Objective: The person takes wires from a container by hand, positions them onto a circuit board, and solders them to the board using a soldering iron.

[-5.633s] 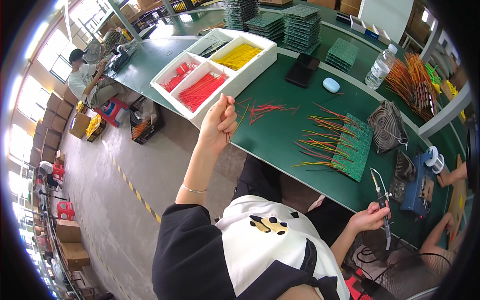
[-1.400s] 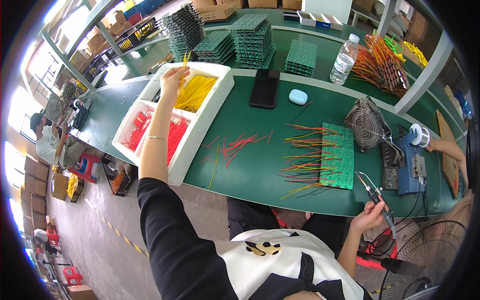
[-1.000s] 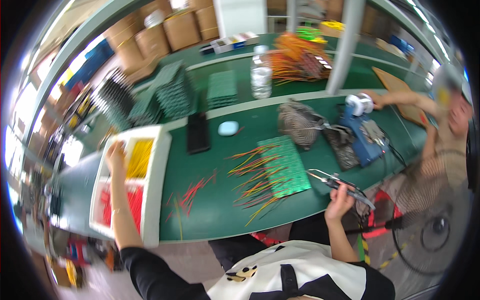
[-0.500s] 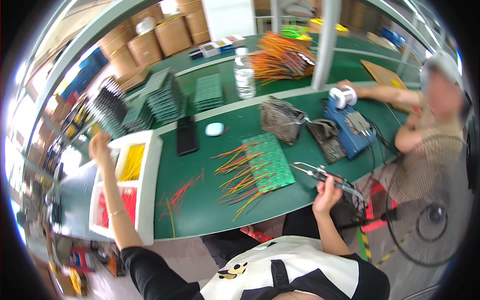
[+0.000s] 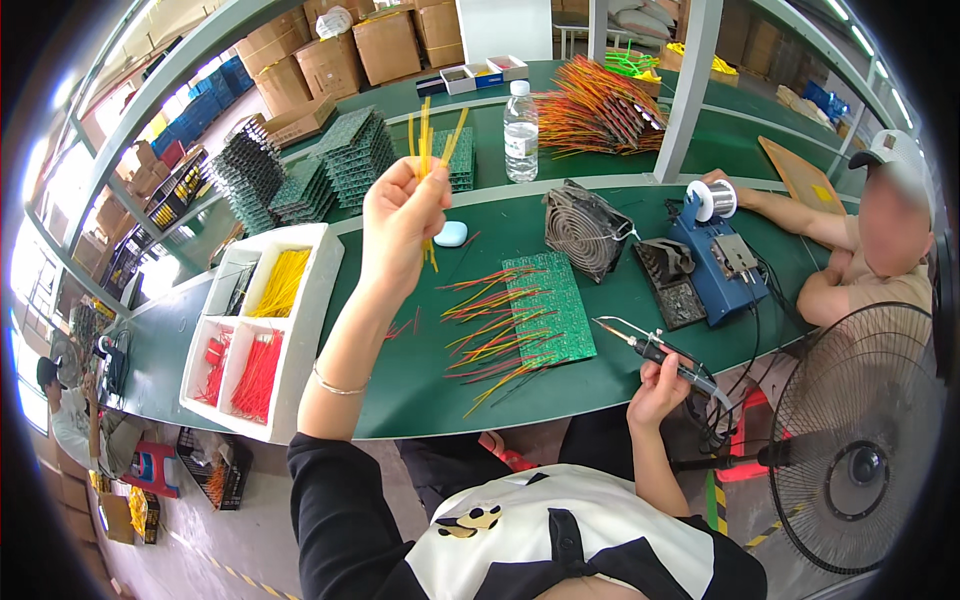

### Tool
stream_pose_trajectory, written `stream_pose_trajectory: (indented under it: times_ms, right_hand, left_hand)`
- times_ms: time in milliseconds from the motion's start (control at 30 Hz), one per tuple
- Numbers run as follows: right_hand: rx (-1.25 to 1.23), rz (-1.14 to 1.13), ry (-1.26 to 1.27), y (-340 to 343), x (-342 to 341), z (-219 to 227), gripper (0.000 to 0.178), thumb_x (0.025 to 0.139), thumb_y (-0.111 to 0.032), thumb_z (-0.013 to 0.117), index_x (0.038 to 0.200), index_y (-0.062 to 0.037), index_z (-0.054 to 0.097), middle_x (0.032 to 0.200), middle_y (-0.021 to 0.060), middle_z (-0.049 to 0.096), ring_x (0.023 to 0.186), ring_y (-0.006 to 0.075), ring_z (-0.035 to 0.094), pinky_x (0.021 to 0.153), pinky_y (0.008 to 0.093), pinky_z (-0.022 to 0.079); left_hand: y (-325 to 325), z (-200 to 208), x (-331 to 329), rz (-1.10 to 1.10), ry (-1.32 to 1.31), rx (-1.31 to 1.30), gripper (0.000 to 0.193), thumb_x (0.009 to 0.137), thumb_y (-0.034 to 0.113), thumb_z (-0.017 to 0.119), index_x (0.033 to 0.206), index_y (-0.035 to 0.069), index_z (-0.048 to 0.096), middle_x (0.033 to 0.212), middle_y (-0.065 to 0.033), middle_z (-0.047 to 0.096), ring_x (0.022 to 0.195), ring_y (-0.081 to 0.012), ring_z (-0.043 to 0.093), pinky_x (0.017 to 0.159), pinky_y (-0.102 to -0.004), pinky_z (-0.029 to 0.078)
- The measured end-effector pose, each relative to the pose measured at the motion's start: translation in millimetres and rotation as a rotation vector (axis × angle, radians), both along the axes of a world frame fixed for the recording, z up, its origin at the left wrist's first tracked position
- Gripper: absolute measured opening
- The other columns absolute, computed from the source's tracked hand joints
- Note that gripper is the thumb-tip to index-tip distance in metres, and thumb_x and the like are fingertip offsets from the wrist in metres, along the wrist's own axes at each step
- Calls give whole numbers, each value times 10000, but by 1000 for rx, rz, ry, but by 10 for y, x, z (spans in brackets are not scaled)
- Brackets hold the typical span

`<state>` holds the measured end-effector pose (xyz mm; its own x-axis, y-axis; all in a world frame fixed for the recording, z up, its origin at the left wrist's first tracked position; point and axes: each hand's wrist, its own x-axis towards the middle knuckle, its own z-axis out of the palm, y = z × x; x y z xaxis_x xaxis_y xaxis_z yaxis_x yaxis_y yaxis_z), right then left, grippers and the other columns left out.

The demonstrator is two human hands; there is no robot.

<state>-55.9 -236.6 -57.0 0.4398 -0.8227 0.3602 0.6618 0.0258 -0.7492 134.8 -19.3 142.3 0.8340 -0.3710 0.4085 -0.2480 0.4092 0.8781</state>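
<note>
Likely light, bendy yellow wires (image 5: 424,130), best held mid-length, are pinched, number unclear, in the left hand (image 5: 402,214), a soldering iron (image 5: 651,351) gripped in the right hand (image 5: 656,394).

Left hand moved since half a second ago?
Yes, rightward: the left hand showed by the far left corner of the white box; now it shows right of that box.
</note>
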Motion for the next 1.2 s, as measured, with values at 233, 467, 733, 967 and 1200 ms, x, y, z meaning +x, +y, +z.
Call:
stream_pose_trajectory:
  times_ms: [233, 467, 733, 967, 1200]
  right_hand:
    - [-23, -18, -5, 0, -40, -30, 164, 894, -167, 478, 916, -16, 534, 803, 67, 567, 521, 49, 399, 456, 170, 293]
    - [39, -86, 11, -25, -30, -20, 197, 914, -211, 446, 914, -24, 509, 589, 0, 426, 493, 44, 324, 458, 191, 240]
    - [43, -3, 71, -44, -9, 144, 135, 908, -173, 471, 914, -41, 500, 586, -16, 385, 490, 48, 315, 468, 202, 262]
    - [1, 50, 178, -133, -79, 195, 127, 891, -161, 499, 935, -45, 473, 630, 4, 411, 521, 65, 341, 491, 222, 294]
    - [-56, 115, 180, -84, 18, 234, 115, 883, -130, 509, 932, -31, 475, 638, 30, 450, 527, 73, 391, 481, 204, 315]
  left_hand:
    - [-317, -89, -128, -3, -18, 86, 103, 839, 111, 567, 894, 32, 528, 638, 35, 513, 469, 9, 319, 418, -159, 217]
    - [-544, -466, 129, 127, -145, 290, 82, 839, 113, 561, 842, 44, 518, 637, 85, 406, 485, 6, 283, 433, -168, 193]
    - [-687, -1541, 531, 378, -435, 926, 161, 815, 210, 540, 890, 74, 499, 841, -120, 642, 738, -341, 601, 636, -432, 464]
    - [-661, -1636, 83, 358, -457, 925, 130, 797, 176, 553, 879, 88, 503, 766, -88, 643, 638, -313, 600, 570, -404, 470]
    - [-573, -1548, -279, 278, -528, 887, 109, 738, 150, 621, 789, 61, 585, 751, -81, 596, 601, -275, 569, 553, -342, 458]
